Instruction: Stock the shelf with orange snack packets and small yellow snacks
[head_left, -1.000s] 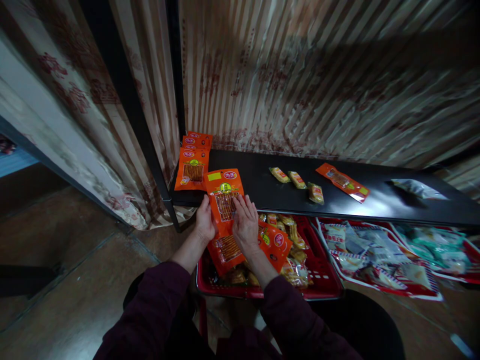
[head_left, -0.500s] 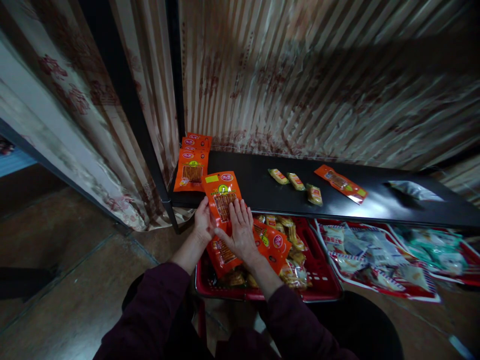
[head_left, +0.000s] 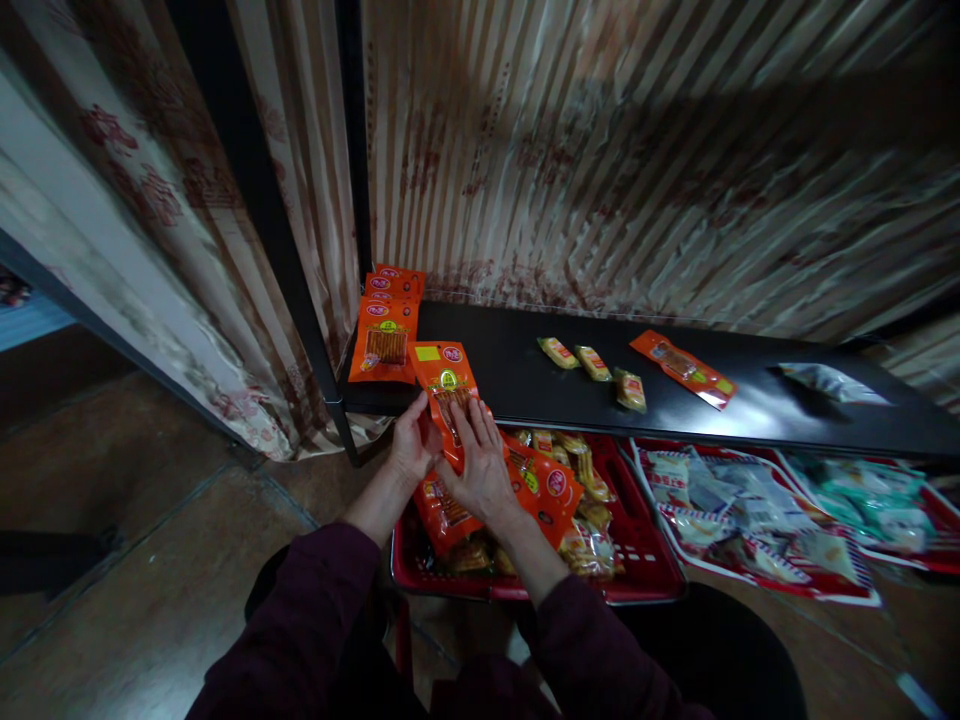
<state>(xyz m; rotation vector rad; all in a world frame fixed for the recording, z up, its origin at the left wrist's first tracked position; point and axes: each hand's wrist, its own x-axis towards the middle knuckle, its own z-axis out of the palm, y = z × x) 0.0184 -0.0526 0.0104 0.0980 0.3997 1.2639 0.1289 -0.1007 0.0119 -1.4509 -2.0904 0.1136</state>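
An orange snack packet [head_left: 444, 378] with a clear window is held at the front edge of a black shelf [head_left: 750, 405]. My left hand [head_left: 410, 448] grips its left edge, fingers closed. My right hand [head_left: 472, 460] lies on the packet's lower part with fingers spread flat. Under my hands, more orange packets [head_left: 544, 484] lie in a red basket [head_left: 637, 540]. A row of the same orange packets [head_left: 386, 335] lies on the shelf's left end.
On the shelf lie three small yellow snack packs [head_left: 594, 364], a long orange packet [head_left: 684, 368] and a clear bag [head_left: 832, 380]. Red trays of white and green packets [head_left: 739, 505] sit below the shelf at right. Striped curtains hang behind. A black round stool [head_left: 739, 650] stands below.
The held packet has shifted slightly left and lower towards the shelf edge. My right hand has slid down and left over it; my left hand keeps its grip.
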